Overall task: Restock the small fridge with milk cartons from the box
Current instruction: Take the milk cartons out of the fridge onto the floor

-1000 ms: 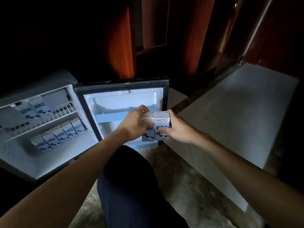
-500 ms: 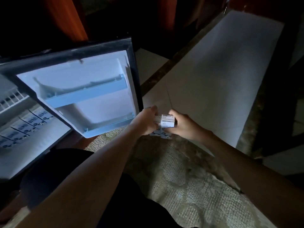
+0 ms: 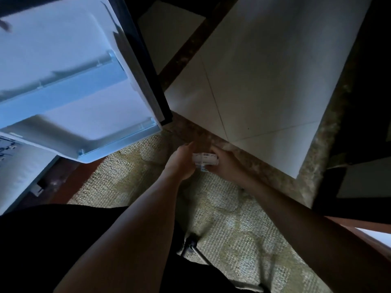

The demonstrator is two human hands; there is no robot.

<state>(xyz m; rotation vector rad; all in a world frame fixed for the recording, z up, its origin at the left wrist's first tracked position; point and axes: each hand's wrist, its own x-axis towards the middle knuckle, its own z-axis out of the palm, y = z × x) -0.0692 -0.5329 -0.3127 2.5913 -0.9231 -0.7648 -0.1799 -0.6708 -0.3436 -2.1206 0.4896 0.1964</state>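
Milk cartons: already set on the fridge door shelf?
No, the left hand and right hand hold the milk cartons between them over the rug, clear of the open fridge door.

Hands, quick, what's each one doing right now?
Left hand: closed, gripping the milk cartons from their left side.
Right hand: closed, gripping the same cartons from their right side.
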